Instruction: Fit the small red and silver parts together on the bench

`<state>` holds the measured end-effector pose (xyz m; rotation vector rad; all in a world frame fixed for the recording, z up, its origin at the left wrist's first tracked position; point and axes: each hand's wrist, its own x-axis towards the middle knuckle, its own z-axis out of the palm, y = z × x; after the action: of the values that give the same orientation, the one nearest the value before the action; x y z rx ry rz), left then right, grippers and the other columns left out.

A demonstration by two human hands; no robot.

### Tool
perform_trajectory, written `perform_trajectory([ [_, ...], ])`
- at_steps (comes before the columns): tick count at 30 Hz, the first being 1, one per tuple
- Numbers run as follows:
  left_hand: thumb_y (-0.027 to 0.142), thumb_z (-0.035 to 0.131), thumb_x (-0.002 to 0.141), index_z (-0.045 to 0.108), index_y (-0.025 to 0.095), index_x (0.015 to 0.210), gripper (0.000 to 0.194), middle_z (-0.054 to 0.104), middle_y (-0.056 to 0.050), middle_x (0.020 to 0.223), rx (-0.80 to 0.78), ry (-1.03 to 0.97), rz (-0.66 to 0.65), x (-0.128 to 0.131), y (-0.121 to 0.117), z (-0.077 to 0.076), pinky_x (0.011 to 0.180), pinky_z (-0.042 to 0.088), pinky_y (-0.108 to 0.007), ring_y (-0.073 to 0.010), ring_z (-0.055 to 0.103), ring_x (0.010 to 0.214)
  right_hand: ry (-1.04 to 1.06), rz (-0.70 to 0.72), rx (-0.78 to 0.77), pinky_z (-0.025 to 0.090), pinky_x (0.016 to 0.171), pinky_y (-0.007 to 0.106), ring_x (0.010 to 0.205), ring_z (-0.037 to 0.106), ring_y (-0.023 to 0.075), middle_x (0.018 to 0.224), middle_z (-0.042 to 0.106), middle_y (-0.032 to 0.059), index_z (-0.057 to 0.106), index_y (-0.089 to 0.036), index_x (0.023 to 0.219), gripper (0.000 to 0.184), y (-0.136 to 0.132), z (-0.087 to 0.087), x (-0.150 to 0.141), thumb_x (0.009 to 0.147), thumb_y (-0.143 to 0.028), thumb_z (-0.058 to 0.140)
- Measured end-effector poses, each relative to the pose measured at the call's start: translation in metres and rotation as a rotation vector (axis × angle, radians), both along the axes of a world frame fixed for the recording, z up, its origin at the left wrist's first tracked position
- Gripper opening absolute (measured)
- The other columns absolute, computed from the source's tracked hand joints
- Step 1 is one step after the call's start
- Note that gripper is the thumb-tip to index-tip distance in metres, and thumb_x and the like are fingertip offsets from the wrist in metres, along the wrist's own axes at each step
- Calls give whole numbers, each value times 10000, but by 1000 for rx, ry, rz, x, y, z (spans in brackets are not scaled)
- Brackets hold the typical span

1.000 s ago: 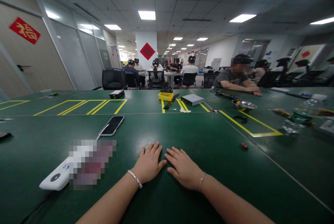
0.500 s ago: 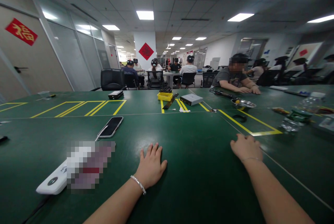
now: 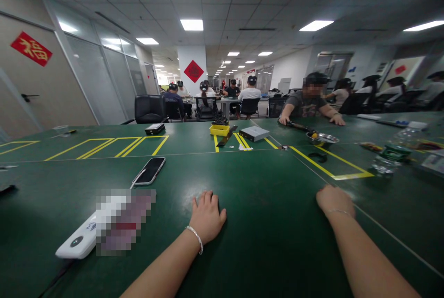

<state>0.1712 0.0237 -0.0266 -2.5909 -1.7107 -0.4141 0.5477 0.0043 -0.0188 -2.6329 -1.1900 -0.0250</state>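
Note:
My left hand [image 3: 208, 214] lies flat on the green table [image 3: 270, 233], palm down with the fingers stretched forward and nothing under it that I can see. My right hand [image 3: 335, 201] rests further right, close to a yellow tape corner [image 3: 350, 176]. Its fingers are curled under, and whatever is beneath them is hidden. Both wrists carry thin bracelets. A black phone [image 3: 150, 170] with a white cable lies up and left of my left hand. A white device [image 3: 78, 242] lies beside a blurred patch at the lower left.
Further back are a yellow box [image 3: 219, 129], a grey box [image 3: 254, 133], a metal bowl [image 3: 322, 138] and a black ring [image 3: 317, 155]. A plastic bottle [image 3: 388, 159] lies at the right. A person [image 3: 308, 101] sits across the table, with others behind.
My right hand has slid from beside my left hand out to the right, onto the spot where a small red thing lay, and its fingers have curled. The left hand stayed.

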Motion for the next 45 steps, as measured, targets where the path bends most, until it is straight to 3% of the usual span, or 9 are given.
perform_trajectory([
  [8, 392, 329, 765, 456, 167, 1010, 355, 415, -109, 1158, 2, -89, -9, -3, 2, 2, 930, 171, -474, -270, 327, 1109, -17, -34, -68, 430, 603, 389, 859, 512, 301, 954, 512, 201, 595, -101, 904, 392, -5, 9, -15, 720, -266, 290],
  [14, 240, 349, 783, 478, 184, 934, 206, 522, -64, 957, 3, -100, -157, 4, 1, 9, 854, 291, -344, -192, 458, 931, -24, 8, -2, 420, 581, 383, 850, 513, 300, 947, 508, 201, 594, -113, 931, 408, -2, 19, -37, 732, -261, 269],
  [18, 219, 370, 783, 480, 190, 921, 178, 535, -52, 921, 5, -131, -213, 6, 1, 9, 792, 336, -313, -182, 476, 887, 75, 258, 127, 404, 640, 314, 789, 529, 203, 919, 536, 116, 594, -170, 896, 352, 7, 27, -93, 738, -315, 315],
  [24, 354, 539, 686, 428, 192, 986, 358, 553, -29, 858, -76, -265, -258, 11, -10, 7, 721, 367, -294, -188, 502, 825, 625, 647, 236, 366, 504, 211, 535, 493, 100, 604, 540, -20, 514, -184, 879, 234, 8, 12, -209, 709, -315, 419],
  [28, 287, 423, 766, 434, 178, 894, 168, 564, -32, 769, -132, -319, -225, 14, -13, 4, 623, 373, -257, -163, 529, 714, 784, 751, 284, 379, 544, 205, 580, 516, 92, 645, 567, -12, 496, -179, 802, 152, 4, -2, -234, 718, -290, 436],
  [33, 265, 356, 794, 460, 185, 829, 136, 560, -25, 721, -156, -363, -202, 14, -12, 8, 590, 358, -240, -147, 531, 667, 871, 899, 201, 406, 589, 215, 639, 536, 102, 705, 587, 11, 514, -156, 789, 179, 2, 4, -224, 720, -308, 450],
  [37, 250, 371, 768, 476, 191, 789, 122, 556, 6, 670, -225, -536, -186, 8, -10, 10, 577, 353, -227, -124, 518, 620, 547, 922, 174, 403, 695, 266, 747, 534, 135, 802, 599, 34, 564, -171, 866, 280, 3, 23, -196, 763, -342, 368],
  [42, 247, 369, 748, 457, 182, 720, 113, 589, 7, 688, -446, -885, -174, 0, -2, 12, 593, 376, -218, -115, 531, 635, -142, 397, 275, 229, 911, 426, 1125, 291, 268, 1199, 390, 120, 487, -155, 1086, 393, 10, 24, -104, 751, -326, 372],
  [45, 264, 361, 748, 443, 175, 660, 150, 567, 10, 609, -531, -992, -161, 0, -1, 17, 563, 375, -214, -110, 519, 586, -207, 127, 179, 211, 889, 493, 1175, 188, 323, 1281, 265, 122, 374, -201, 1198, 480, 11, 8, -48, 749, -368, 355],
])
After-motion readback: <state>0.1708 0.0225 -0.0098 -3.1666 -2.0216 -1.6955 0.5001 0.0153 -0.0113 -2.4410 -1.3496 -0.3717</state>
